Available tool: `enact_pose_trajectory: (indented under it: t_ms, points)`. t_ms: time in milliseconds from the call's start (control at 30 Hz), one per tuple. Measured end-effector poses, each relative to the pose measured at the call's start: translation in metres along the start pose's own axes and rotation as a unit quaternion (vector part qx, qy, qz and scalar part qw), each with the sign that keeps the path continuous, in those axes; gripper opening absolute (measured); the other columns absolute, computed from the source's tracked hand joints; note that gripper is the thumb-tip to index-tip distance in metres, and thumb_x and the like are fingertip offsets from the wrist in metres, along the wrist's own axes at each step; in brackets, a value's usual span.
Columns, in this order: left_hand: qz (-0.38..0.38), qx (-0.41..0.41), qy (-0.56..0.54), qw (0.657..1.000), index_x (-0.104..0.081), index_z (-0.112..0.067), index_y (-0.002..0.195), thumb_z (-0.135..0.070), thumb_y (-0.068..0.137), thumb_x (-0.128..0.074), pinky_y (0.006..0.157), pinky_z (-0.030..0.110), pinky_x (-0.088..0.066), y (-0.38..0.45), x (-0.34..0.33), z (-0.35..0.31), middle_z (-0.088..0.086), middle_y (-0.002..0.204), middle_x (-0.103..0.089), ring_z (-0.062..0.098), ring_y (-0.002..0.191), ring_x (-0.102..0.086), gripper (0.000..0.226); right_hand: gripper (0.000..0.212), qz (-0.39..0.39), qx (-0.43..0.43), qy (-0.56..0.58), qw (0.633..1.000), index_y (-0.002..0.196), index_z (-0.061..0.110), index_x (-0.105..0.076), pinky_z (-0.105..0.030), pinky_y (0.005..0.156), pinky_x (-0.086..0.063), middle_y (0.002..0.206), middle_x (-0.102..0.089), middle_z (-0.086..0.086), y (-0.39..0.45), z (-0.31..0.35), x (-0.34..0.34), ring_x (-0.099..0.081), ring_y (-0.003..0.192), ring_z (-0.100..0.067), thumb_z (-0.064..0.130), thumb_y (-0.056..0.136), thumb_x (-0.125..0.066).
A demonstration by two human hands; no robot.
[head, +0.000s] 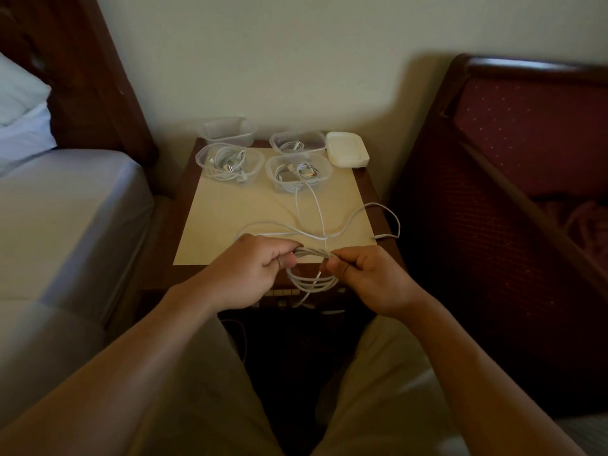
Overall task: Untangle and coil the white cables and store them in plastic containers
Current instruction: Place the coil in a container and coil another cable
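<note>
Between a bed (59, 205) and a dark red chair (513, 153) stands a small brown night table (370, 189) against a pale wall, and a cream paper mat (230, 222) lies on top of it. Everything else is told from that mat. At the near edge of the mat, two hands hold one white cable coil (312, 268) between them. The left hand (253, 271) has its fingers curled round the left end of the coil, and the right hand (365, 278) pinches the right end with curled fingers. Loops of the coil hang down below the hands, in front of the table. A loose white cable (348, 222) runs from the coil across the mat, swings past the mat's right edge and ends near the right corner. At the far end of the mat sit four clear plastic tubs. The near left tub (230, 161) and the near right tub (297, 172) both hold coiled white cables (a strand trails out of the right one onto the mat). The far right tub (297, 143) holds a small coil too. The far left tub (228, 131) looks bare inside. Just right of the tubs lies a stack of white lids (347, 153).
</note>
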State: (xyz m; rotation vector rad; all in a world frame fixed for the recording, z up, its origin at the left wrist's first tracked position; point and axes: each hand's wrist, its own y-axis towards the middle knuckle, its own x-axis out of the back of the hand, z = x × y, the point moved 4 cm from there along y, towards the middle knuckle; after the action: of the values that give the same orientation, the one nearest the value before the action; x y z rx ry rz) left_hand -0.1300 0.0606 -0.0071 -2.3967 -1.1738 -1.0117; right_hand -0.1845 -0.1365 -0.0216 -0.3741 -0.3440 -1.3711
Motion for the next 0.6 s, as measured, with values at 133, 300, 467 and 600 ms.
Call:
enact_pose_trajectory:
  t_ms: [133, 300, 467, 600]
  points:
    - [0.022, 0.015, -0.072, 0.997, -0.06, -0.047, 0.133, -0.016, 0.105, -0.05, 0.06, 0.039, -0.056, 0.009, 0.015, 0.0, -0.014, 0.088, -0.075, 0.025, 0.065, -0.069, 0.043, 0.032, -0.008, 0.008, 0.048, 0.999, 0.105, 0.022, -0.078, -0.064, 0.091, -0.054, 0.102, -0.07, -0.028, 0.011, 0.005, 0.018, -0.066, 0.102, -0.051, 0.049, 0.097, -0.062]
    - [0.015, 0.001, -0.178, 0.984, -0.065, -0.027, 0.131, -0.012, 0.104, -0.051, 0.077, 0.031, -0.06, 0.031, 0.03, 0.001, -0.003, 0.101, -0.078, 0.021, 0.083, -0.076, 0.034, 0.027, 0.008, 0.006, 0.074, 0.997, 0.098, 0.009, -0.072, -0.02, 0.05, -0.031, 0.051, -0.044, 0.011, 0.04, 0.008, 0.032, -0.038, 0.048, -0.005, 0.027, 0.101, -0.053]
    - [-0.063, -0.004, -0.158, 0.985, -0.065, -0.027, 0.126, -0.018, 0.101, -0.058, 0.071, 0.022, -0.057, 0.085, 0.06, 0.012, -0.007, 0.096, -0.079, 0.017, 0.079, -0.076, 0.027, 0.023, -0.055, -0.013, -0.001, 0.998, 0.094, 0.026, -0.076, -0.018, 0.061, -0.05, 0.065, -0.062, 0.009, 0.102, 0.018, 0.058, -0.057, 0.061, -0.005, 0.03, 0.104, -0.056]
    - [-0.137, -0.017, -0.084, 0.987, -0.07, -0.024, 0.125, -0.025, 0.097, -0.067, 0.068, 0.016, -0.052, 0.146, 0.084, 0.026, -0.01, 0.088, -0.078, 0.01, 0.07, -0.075, 0.028, 0.013, -0.125, -0.005, 0.01, 0.992, 0.098, 0.033, -0.076, -0.02, 0.065, -0.055, 0.071, -0.072, 0.015, 0.161, 0.02, 0.082, -0.064, 0.064, -0.002, 0.031, 0.1, -0.064]
